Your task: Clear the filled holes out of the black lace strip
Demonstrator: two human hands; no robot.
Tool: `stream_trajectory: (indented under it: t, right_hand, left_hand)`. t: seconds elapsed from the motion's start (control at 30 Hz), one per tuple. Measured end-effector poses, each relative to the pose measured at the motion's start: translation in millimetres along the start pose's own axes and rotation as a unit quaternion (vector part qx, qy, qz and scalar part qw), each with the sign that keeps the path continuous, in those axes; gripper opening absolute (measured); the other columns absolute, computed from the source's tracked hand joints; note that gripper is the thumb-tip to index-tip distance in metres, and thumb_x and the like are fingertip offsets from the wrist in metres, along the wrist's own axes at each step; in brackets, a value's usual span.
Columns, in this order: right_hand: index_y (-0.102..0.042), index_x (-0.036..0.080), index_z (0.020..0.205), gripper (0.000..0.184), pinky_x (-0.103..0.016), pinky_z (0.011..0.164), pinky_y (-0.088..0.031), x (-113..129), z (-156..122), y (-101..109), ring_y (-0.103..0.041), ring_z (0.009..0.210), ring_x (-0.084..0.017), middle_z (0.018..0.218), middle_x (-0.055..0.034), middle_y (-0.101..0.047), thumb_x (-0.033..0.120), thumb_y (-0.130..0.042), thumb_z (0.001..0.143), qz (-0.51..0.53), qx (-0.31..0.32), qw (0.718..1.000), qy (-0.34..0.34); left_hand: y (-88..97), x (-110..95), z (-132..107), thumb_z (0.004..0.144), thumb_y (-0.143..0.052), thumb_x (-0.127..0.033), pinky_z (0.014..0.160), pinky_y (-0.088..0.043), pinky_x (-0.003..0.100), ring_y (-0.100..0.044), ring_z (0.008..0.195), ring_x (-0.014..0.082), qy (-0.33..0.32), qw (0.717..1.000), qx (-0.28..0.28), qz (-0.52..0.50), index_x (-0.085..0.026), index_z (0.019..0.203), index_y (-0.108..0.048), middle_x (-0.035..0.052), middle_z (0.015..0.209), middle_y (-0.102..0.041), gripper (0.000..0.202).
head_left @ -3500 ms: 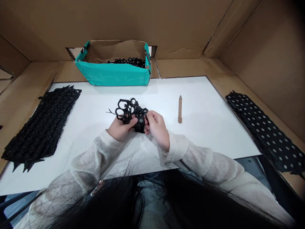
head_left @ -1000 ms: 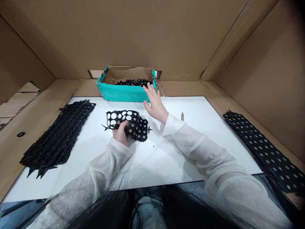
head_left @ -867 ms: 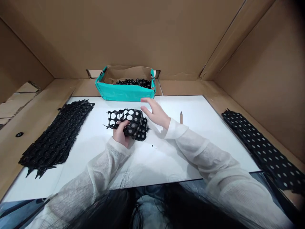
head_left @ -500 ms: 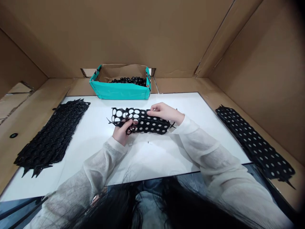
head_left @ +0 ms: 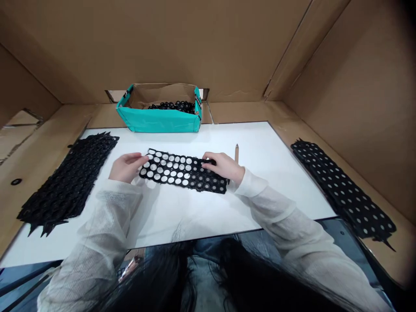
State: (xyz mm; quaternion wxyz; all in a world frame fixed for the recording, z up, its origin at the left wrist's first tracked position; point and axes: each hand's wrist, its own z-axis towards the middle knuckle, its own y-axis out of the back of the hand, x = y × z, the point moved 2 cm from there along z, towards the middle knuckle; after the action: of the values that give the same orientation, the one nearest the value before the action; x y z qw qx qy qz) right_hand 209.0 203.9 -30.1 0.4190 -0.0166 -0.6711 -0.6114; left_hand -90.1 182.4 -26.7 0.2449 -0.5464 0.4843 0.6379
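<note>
A black sheet with rows of round holes (head_left: 171, 171) is held slightly tilted over the white board. Its left holes are see-through, while those in the right part have black rings with small centres. My left hand (head_left: 126, 167) is closed on the sheet's left end, pinching it between thumb and fingers. At the upper right of the sheet, my right hand (head_left: 225, 165) grips the edge, fingers curled. A brown pencil-like stick (head_left: 237, 154) lies just behind my right hand, partly hidden by it.
A turquoise-edged cardboard box (head_left: 159, 121) with many black rings (head_left: 177, 106) stands at the back. Stacked black holed sheets (head_left: 68, 182) lie at left; ring-filled sheets (head_left: 341, 188) lie at right. One loose ring (head_left: 16, 182) rests far left. Cardboard walls (head_left: 182, 43) surround the white board (head_left: 260, 147).
My left hand has moved left from the sheet's lower middle to its left end. The sheet is flatter and more stretched out, and the pencil-like stick has come into view.
</note>
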Motion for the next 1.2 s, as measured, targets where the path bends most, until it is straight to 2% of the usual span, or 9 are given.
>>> stream_trajectory:
  t: [0.07, 0.13, 0.17, 0.23, 0.3, 0.37, 0.67, 0.87, 1.2]
  right_hand:
    - [-0.057, 0.021, 0.095, 0.017, -0.027, 0.071, -0.036, 0.5, 0.5, -1.8, -0.057, 0.077, -0.016, 0.086, -0.0026, -0.065, 0.032, -0.047, 0.086, -0.017, 0.004, 1.0, 0.008]
    - [-0.057, 0.021, 0.096, 0.016, -0.029, 0.075, -0.036, 1.0, 1.4, -3.2, -0.058, 0.079, -0.017, 0.088, -0.003, -0.066, 0.028, -0.046, 0.086, -0.024, 0.002, 0.999, 0.028]
    - [-0.058, 0.021, 0.096, 0.016, -0.03, 0.078, -0.036, 1.1, 2.1, -3.9, -0.058, 0.08, -0.017, 0.09, -0.003, -0.066, 0.026, -0.046, 0.086, -0.029, -0.003, 0.999, 0.037]
    - [-0.058, 0.021, 0.096, 0.015, -0.035, 0.085, -0.033, 0.6, 3.6, -5.6, -0.059, 0.083, -0.018, 0.091, -0.0026, -0.067, 0.023, -0.047, 0.086, -0.043, -0.016, 0.998, 0.042]
    - [-0.058, 0.021, 0.095, 0.015, -0.039, 0.088, -0.03, -0.8, 5.2, -7.7, -0.058, 0.085, -0.019, 0.092, -0.0023, -0.067, 0.021, -0.047, 0.085, -0.054, -0.023, 0.998, 0.03]
    - [-0.059, 0.02, 0.093, 0.015, -0.04, 0.088, -0.029, -1.6, 6.5, -10.3, -0.056, 0.086, -0.019, 0.091, -0.0024, -0.066, 0.019, -0.047, 0.084, -0.058, -0.022, 0.998, 0.016]
    - [-0.051, 0.017, 0.101, 0.021, -0.036, 0.082, -0.04, 23.0, 2.5, -21.0, -0.046, 0.094, -0.023, 0.098, -0.0101, -0.053, 0.017, -0.048, 0.08, -0.054, -0.165, 0.985, 0.004]
    - [-0.047, 0.018, 0.088, 0.025, -0.029, 0.066, -0.042, 20.9, 3.5, -33.3, -0.051, 0.068, -0.014, 0.077, -0.0013, -0.055, 0.038, -0.057, 0.077, 0.1, -0.118, 0.987, -0.051]
    - [-0.047, 0.019, 0.081, 0.01, -0.025, 0.06, -0.041, 19.7, 4.9, -39.2, -0.049, 0.056, -0.01, 0.066, 0.0025, -0.053, 0.025, -0.05, 0.072, 0.125, -0.154, 0.978, -0.063]
  left_hand:
    - [7.7, -14.4, -0.2, 0.063, -0.072, -0.024, 0.087, -0.044, 0.043, -0.056, 0.097, 0.0258, -0.117, 0.973, -0.189, 0.065, -0.012, 0.1, -0.054, 0.0134, 0.105, -0.059, 0.043]
    - [-0.3, -34.7, -6.1, 0.072, -0.063, -0.019, 0.091, -0.042, 0.039, -0.052, 0.105, 0.0238, -0.278, 0.917, -0.27, 0.096, -0.012, 0.111, -0.048, 0.0137, 0.117, -0.053, 0.042]
    - [-11.5, -43.6, -8.1, 0.078, -0.055, -0.02, 0.09, -0.042, 0.037, -0.053, 0.101, 0.0214, -0.332, 0.911, -0.22, 0.105, -0.012, 0.11, -0.05, 0.0115, 0.111, -0.056, 0.034]
    - [-44.6, -54.6, -11.0, 0.083, -0.046, -0.024, 0.09, -0.041, 0.035, -0.055, 0.096, 0.0201, -0.38, 0.912, 0.005, 0.154, -0.014, 0.098, -0.058, 0.0081, 0.101, -0.061, 0.022]
    - [-78.6, -54.0, -15.2, 0.079, -0.049, -0.026, 0.092, -0.038, 0.037, -0.056, 0.098, 0.0232, -0.376, 0.877, 0.209, 0.214, -0.018, 0.09, -0.063, 0.0069, 0.099, -0.064, 0.019]
    - [-101.5, -46.2, -17.6, 0.076, -0.05, -0.025, 0.092, -0.037, 0.038, -0.056, 0.097, 0.0241, -0.357, 0.852, 0.287, 0.255, -0.02, 0.087, -0.063, 0.0056, 0.094, -0.065, 0.018]
    - [-107.9, -17.0, -18.9, 0.076, -0.044, -0.036, 0.07, -0.039, 0.03, -0.054, 0.07, 0.0189, -0.304, 0.882, 0.292, 0.209, -0.02, 0.078, -0.058, 0.0023, 0.074, -0.062, 0.022]
    - [-111.7, -15.6, -24.3, 0.074, -0.047, -0.036, 0.071, -0.039, 0.028, -0.054, 0.071, 0.017, -0.273, 0.895, 0.333, 0.117, -0.018, 0.076, -0.058, 0.0018, 0.073, -0.061, 0.022]
    - [-112.0, -17.0, -31.0, 0.076, -0.046, -0.033, 0.067, -0.039, 0.026, -0.052, 0.067, 0.0153, -0.282, 0.89, 0.34, 0.111, -0.017, 0.08, -0.061, 0.0009, 0.072, -0.061, 0.022]
